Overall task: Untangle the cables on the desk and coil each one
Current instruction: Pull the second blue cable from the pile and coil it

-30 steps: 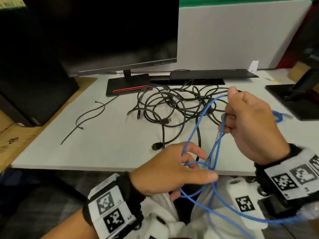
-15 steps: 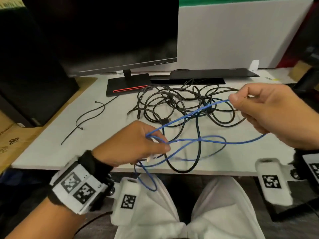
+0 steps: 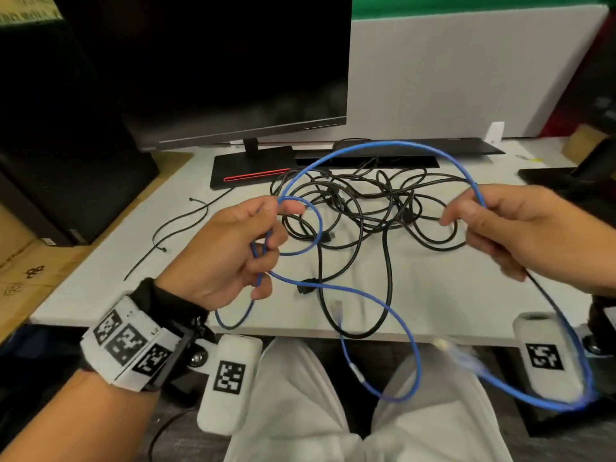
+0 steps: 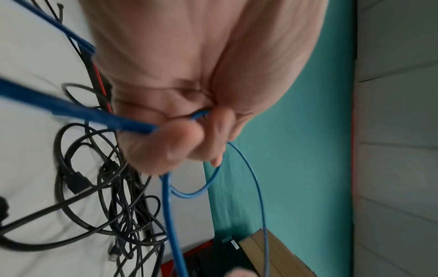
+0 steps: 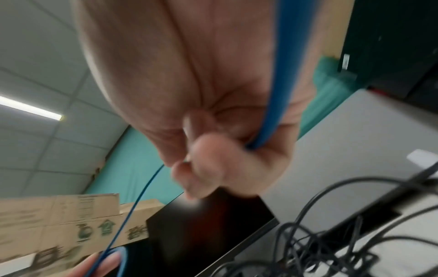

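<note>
We hold both hands raised in front of us, well apart. Our left hand (image 3: 230,251) is closed, thumb and curled fingers pinching the blue cable (image 3: 383,150). Our right hand (image 3: 520,235) pinches the same cable between thumb and forefinger, its other fingers loosely bent. Both wrists wear marker-covered bands.

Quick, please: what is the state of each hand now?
Left hand: closed grip, holding the blue cable loops.
Right hand: closed, pinching the same blue cable.

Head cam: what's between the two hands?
An arc of blue cable spans left hand to right hand; the black cable tangle lies on the desk beneath.
</note>
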Action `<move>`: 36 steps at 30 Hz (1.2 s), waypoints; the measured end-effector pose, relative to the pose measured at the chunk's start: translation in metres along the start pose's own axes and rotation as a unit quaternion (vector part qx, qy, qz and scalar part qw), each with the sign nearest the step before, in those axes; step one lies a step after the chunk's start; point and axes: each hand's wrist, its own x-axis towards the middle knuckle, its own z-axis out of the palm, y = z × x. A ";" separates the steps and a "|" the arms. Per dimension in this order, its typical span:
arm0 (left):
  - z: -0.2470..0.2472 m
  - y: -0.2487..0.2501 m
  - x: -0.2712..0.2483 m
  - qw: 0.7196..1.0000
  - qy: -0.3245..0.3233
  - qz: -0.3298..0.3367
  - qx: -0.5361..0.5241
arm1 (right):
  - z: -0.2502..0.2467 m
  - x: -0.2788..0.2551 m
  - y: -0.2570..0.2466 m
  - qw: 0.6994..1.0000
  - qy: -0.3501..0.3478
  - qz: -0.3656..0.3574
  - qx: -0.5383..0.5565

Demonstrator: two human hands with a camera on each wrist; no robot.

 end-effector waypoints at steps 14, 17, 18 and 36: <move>0.029 0.010 -0.018 0.959 -0.002 0.144 0.245 | 0.031 -0.006 -0.016 0.987 -0.001 -0.122 0.101; 0.040 0.012 -0.024 0.969 -0.083 0.149 0.180 | 0.044 -0.005 -0.013 0.990 -0.003 -0.135 0.046; 0.043 0.012 -0.024 0.970 -0.083 0.154 0.172 | 0.048 -0.006 -0.013 0.991 -0.014 -0.130 0.036; -0.001 0.031 -0.017 0.920 0.189 0.230 0.253 | 0.039 0.000 -0.004 0.998 -0.028 -0.002 0.062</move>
